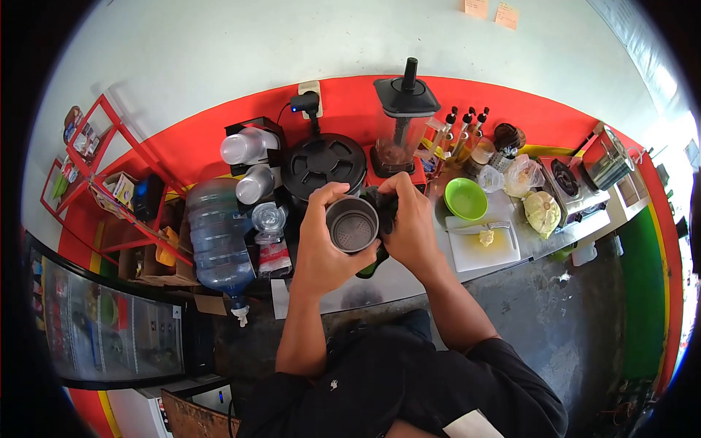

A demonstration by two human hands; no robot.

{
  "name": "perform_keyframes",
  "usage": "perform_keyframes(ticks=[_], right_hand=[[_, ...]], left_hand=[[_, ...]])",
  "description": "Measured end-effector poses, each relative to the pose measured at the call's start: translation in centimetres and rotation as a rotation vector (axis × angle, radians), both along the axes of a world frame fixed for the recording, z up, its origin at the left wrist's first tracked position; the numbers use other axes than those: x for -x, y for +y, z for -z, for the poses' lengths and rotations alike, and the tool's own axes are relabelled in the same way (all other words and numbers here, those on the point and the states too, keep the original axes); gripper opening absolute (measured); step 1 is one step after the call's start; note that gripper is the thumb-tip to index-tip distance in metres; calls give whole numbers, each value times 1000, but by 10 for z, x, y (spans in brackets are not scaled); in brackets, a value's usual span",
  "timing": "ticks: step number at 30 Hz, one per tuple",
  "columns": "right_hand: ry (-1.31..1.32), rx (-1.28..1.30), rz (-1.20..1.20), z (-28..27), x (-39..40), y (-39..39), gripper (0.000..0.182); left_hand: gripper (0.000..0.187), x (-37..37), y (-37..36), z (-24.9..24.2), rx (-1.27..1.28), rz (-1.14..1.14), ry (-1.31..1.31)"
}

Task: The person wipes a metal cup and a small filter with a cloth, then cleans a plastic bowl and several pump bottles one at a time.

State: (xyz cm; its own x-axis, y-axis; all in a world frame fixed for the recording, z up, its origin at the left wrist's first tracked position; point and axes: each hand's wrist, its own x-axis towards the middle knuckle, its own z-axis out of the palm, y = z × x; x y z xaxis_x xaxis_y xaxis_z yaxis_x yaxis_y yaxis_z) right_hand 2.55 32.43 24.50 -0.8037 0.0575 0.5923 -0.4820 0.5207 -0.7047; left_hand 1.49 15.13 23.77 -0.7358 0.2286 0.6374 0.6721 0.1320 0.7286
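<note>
A dark grey round metal cup [352, 225] with small holes in its bottom is held up in front of me, its open mouth facing me. My left hand [321, 248] wraps around its left side, the thumb along the lower rim. On the other side, my right hand [409, 223] closes on a black part [385, 208] right beside the cup; whether the two are one piece I cannot tell. A dark green thing [369, 269] shows just below the hands, mostly hidden.
Behind stand a black-lidded container [325, 164] and a blender [404, 124]. A water jug [219, 233] and plastic cups [252, 146] are at left. Rightward are a green bowl [466, 198], a cutting board [475, 255] with a knife, a cabbage [542, 214] and a stove [577, 190].
</note>
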Motion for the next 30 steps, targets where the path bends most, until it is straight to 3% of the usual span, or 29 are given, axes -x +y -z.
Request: perform_keyframes(ticks=[9, 12, 14, 15, 17, 18, 20, 25, 30], right_hand=[[5, -181, -243, -15, 0, 24, 38], [-152, -145, -334, -20, -8, 27, 31], [-221, 120, -487, -7, -8, 28, 26], [-220, 121, -483, -4, -6, 29, 26], [-329, 412, -752, 3, -3, 30, 23], [-329, 413, -750, 6, -3, 28, 23], [-595, 810, -719, 12, -6, 22, 22], [-376, 683, -485, 17, -3, 1, 12], [-279, 281, -321, 2, -6, 0, 19]], left_hand=[[98, 8, -6, 4, -110, 116, -206], [100, 8, -11, 3, -258, 248, -370], [101, 10, -13, 3, -304, 307, -409], [101, 10, -13, 4, -352, 362, -447], [99, 11, -12, 7, -369, 385, -455], [97, 12, -11, 9, -388, 405, -462], [94, 17, -9, 15, -317, 362, -414], [86, 18, -10, 17, -260, 265, -343], [88, 17, -18, 24, -264, 211, -327]])
